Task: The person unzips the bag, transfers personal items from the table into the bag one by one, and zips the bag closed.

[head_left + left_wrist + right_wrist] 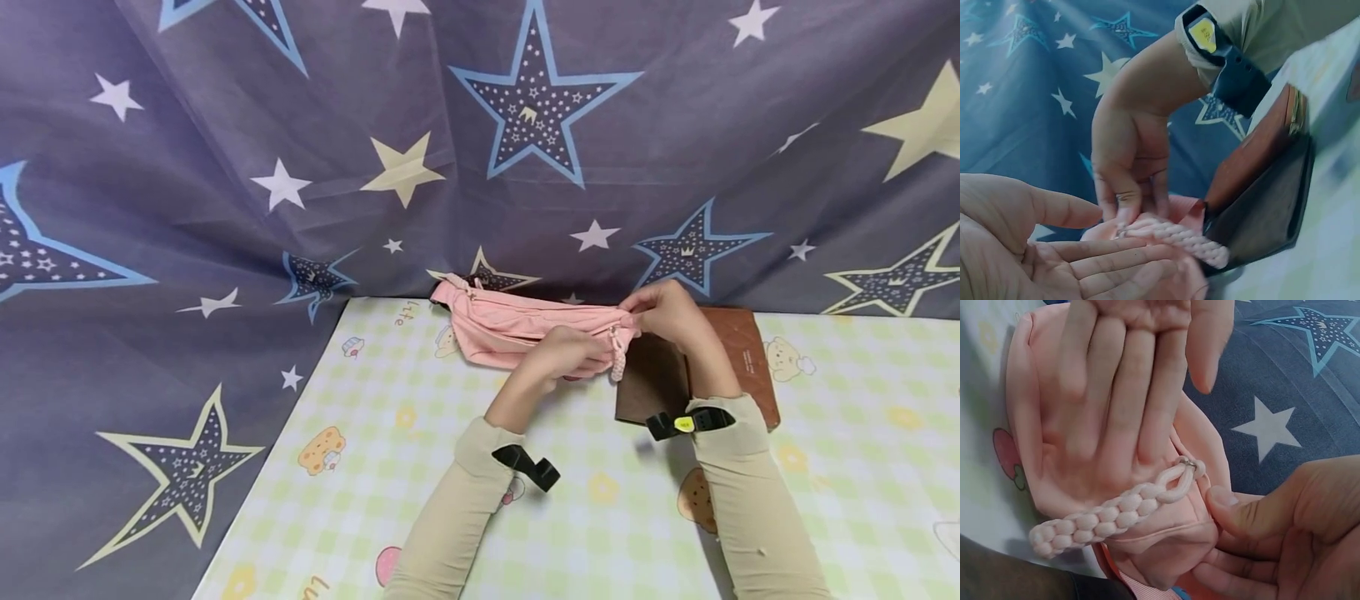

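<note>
A pink waist bag (495, 321) with zippers lies at the table's back edge. From its right end hangs a pale braided cord pull (1104, 519), looped through a small metal ring. My right hand (663, 312) pinches that end of the bag between thumb and fingers, close to the pull. Across the bag's front my left hand (564, 354) rests its fingers; the left wrist view shows this hand (1066, 250) with fingers extended against the pink fabric. In the right wrist view the fingertips press into the cloth beside the cord.
Right of the bag lie a dark brown leather-like item (651, 383) and a reddish-brown one (742, 358), partly under my right forearm. A checked cloth (360, 500) covers the table. Behind hangs a star-patterned dark curtain (337, 100).
</note>
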A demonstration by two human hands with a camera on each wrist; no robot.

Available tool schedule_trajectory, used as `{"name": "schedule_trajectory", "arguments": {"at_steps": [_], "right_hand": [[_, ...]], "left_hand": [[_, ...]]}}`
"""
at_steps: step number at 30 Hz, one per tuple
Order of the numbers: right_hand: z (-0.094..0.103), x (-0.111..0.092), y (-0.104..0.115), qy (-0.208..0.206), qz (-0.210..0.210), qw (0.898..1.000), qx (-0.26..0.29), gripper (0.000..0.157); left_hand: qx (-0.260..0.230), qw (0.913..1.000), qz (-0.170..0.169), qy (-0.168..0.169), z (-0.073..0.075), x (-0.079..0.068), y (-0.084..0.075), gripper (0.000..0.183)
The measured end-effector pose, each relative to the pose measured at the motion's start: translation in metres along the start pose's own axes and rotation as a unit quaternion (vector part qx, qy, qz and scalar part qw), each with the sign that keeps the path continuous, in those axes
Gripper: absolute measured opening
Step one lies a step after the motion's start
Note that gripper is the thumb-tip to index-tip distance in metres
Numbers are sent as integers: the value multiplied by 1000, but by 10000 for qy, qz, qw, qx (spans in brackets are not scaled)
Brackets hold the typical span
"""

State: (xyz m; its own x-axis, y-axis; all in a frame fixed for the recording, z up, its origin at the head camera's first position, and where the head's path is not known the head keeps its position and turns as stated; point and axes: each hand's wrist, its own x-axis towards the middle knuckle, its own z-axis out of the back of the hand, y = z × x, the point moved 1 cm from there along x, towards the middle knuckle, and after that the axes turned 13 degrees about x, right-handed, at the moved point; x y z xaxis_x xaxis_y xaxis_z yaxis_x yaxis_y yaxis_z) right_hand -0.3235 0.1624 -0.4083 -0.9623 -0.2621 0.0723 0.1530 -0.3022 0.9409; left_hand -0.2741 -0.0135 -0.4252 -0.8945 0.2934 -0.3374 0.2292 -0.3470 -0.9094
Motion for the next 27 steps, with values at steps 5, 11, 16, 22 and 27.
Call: {"name": "schedule_trajectory", "arguments": {"at_steps": [5, 11, 16, 22, 27], "right_hand": [[-2, 2, -1, -48, -192, 9998, -67, 15], [-1, 0, 0, -70, -288, 9996, -39, 16], [0, 0, 1, -105, -369, 9992, -67, 18], [0, 0, 0, -51, -450, 9989, -102, 17], [1, 0, 2, -6, -485, 9988, -106, 18]], "left_hand": [[-98, 9996, 102, 237, -7, 2, 2, 27], [79, 9996, 93, 256, -18, 3, 3, 29], [-152, 9997, 171, 1, -35, 7, 4, 21], [-1213, 9917, 418, -15, -50, 11, 11, 28], [-2439, 9663, 673, 469, -57, 15, 14, 37]]}}
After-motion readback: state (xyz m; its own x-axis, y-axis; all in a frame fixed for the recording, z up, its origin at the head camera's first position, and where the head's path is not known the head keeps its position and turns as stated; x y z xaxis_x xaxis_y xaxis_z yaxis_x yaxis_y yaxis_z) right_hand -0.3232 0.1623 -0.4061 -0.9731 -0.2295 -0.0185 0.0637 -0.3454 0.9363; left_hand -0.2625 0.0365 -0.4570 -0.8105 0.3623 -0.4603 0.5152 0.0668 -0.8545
